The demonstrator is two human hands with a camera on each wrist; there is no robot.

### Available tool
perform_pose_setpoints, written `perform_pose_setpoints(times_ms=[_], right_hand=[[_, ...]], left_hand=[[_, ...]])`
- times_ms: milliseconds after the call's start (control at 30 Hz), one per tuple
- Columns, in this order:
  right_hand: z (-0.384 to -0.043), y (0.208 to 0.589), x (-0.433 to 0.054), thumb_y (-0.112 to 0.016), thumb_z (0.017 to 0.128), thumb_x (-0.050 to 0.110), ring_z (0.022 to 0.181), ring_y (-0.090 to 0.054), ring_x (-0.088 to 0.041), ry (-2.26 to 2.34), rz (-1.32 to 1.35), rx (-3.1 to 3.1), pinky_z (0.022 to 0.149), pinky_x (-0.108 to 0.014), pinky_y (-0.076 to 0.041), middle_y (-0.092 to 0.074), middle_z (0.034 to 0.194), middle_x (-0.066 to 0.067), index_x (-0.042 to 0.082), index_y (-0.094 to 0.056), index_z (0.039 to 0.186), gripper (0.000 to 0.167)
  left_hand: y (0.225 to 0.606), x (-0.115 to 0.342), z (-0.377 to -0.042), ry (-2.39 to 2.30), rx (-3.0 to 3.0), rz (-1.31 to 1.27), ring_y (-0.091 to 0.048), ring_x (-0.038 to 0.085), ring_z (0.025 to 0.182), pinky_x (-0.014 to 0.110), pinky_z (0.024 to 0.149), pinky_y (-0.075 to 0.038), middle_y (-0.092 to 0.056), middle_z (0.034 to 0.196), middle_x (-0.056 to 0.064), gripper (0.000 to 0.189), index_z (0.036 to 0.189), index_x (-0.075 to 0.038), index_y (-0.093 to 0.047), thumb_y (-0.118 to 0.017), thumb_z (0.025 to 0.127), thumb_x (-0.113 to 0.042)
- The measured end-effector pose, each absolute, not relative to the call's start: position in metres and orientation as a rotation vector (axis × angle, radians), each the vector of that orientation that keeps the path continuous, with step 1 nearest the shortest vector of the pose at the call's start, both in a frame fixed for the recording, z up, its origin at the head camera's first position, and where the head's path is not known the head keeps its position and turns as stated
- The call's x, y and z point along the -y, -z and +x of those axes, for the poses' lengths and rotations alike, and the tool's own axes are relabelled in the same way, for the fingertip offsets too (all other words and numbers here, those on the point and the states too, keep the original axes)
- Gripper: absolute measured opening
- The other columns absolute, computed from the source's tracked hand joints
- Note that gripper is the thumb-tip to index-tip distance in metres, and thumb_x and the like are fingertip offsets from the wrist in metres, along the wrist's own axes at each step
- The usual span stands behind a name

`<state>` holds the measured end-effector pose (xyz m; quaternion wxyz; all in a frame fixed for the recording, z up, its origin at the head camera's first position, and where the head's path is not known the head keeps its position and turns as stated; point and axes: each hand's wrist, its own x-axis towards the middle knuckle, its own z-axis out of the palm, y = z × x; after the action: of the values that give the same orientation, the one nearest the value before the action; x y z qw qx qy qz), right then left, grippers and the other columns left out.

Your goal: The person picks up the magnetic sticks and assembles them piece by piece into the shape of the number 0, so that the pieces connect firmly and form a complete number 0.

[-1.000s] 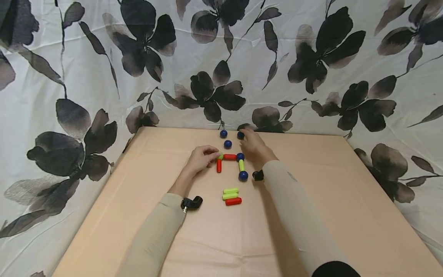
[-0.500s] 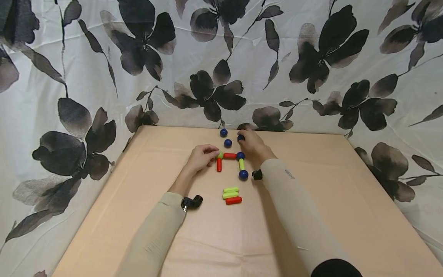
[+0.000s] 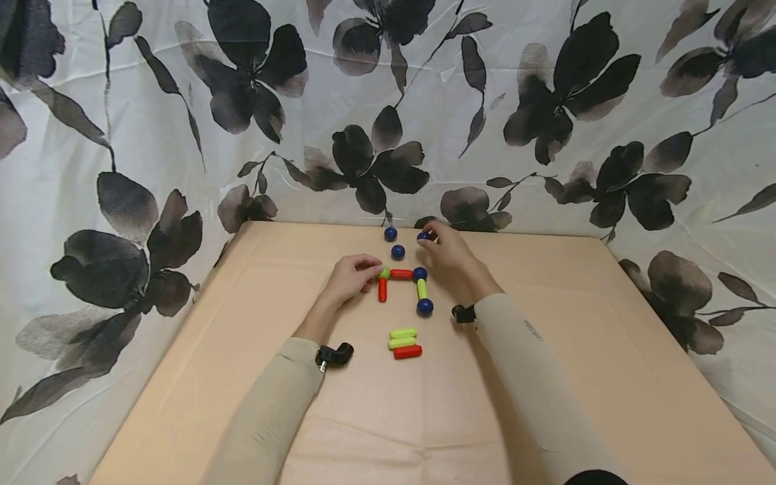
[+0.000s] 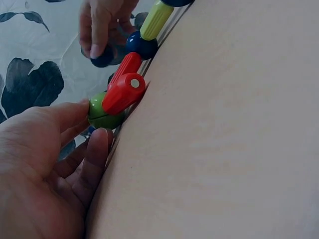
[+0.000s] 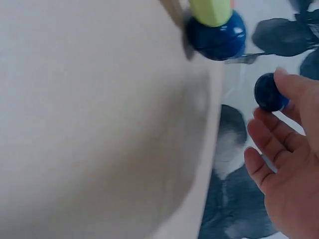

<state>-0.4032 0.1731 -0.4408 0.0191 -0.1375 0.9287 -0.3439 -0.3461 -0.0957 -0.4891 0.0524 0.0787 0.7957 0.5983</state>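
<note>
My left hand pinches a green ball between thumb and fingers at the left corner of a joined ball-and-rod piece. From that ball run two red rods; the nearer one shows a silver disc in its end. The farther red rod leads to a blue ball, then a yellow-green rod and another blue ball. My right hand, beyond the piece on the right, holds a separate blue ball between thumb and fingertips, its other fingers loosely bent.
Two loose blue balls lie near the table's far edge. Closer to me, two yellow-green rods and a red rod lie side by side. A floral cloth hangs behind the tan table.
My right hand has taken hold of the blue ball at the far edge, and its wrist has shifted right. The left hand and the joined piece stay in place.
</note>
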Motion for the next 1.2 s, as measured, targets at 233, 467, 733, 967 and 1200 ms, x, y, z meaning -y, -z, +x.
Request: perform_pose_setpoints(times_ms=[233, 467, 733, 967, 1200], right_hand=[[-0.369, 0.423, -0.177, -0.071, 0.1, 0.037, 0.1, -0.055, -0.025, 1.213, -0.693, -2.734, 0.087, -0.037, -0.048, -0.063, 0.108, -0.006, 0.015, -0.066, 0.122, 0.031], [-0.337, 0.415, -0.161, -0.075, 0.096, 0.023, 0.094, -0.058, -0.023, 1.074, -0.982, -2.487, 0.085, -0.037, -0.051, -0.067, 0.1, -0.002, 0.016, -0.069, 0.116, 0.022], [-0.316, 0.432, -0.14, -0.077, 0.095, 0.024, 0.097, -0.061, -0.018, 0.85, -1.019, -2.354, 0.089, -0.033, -0.052, -0.069, 0.104, 0.0, 0.015, -0.07, 0.123, 0.03], [-0.304, 0.437, -0.127, -0.077, 0.096, 0.024, 0.097, -0.059, -0.022, 0.79, -0.984, -2.314, 0.086, -0.035, -0.052, -0.065, 0.103, -0.003, 0.017, -0.066, 0.13, 0.037], [-0.3, 0.442, -0.12, -0.077, 0.095, 0.03, 0.1, -0.058, -0.02, 0.736, -0.966, -2.375, 0.086, -0.034, -0.052, -0.064, 0.108, 0.0, 0.022, -0.066, 0.133, 0.041]], left_hand=[[0.489, 0.097, -0.344, -1.817, -2.42, 0.242, -0.061, 0.015, 0.067, 0.025, 0.056, -0.054, -0.069, 0.092, 0.012, 0.019, 0.113, -0.011, -0.076, -0.072, 0.1, -0.025], [0.489, 0.097, -0.343, -1.83, -2.426, 0.248, -0.062, 0.017, 0.069, 0.025, 0.055, -0.054, -0.07, 0.094, 0.013, 0.02, 0.113, -0.011, -0.076, -0.072, 0.1, -0.025], [0.493, 0.098, -0.34, -1.813, -2.435, 0.235, -0.061, 0.016, 0.069, 0.023, 0.055, -0.053, -0.07, 0.092, 0.009, 0.019, 0.111, -0.013, -0.077, -0.074, 0.099, -0.028], [0.492, 0.097, -0.337, -1.81, -2.44, 0.24, -0.062, 0.016, 0.07, 0.025, 0.056, -0.054, -0.07, 0.092, 0.009, 0.018, 0.111, -0.014, -0.077, -0.073, 0.099, -0.027], [0.491, 0.096, -0.335, -1.823, -2.436, 0.253, -0.064, 0.016, 0.072, 0.024, 0.056, -0.055, -0.072, 0.093, 0.009, 0.019, 0.112, -0.012, -0.077, -0.072, 0.1, -0.026]])
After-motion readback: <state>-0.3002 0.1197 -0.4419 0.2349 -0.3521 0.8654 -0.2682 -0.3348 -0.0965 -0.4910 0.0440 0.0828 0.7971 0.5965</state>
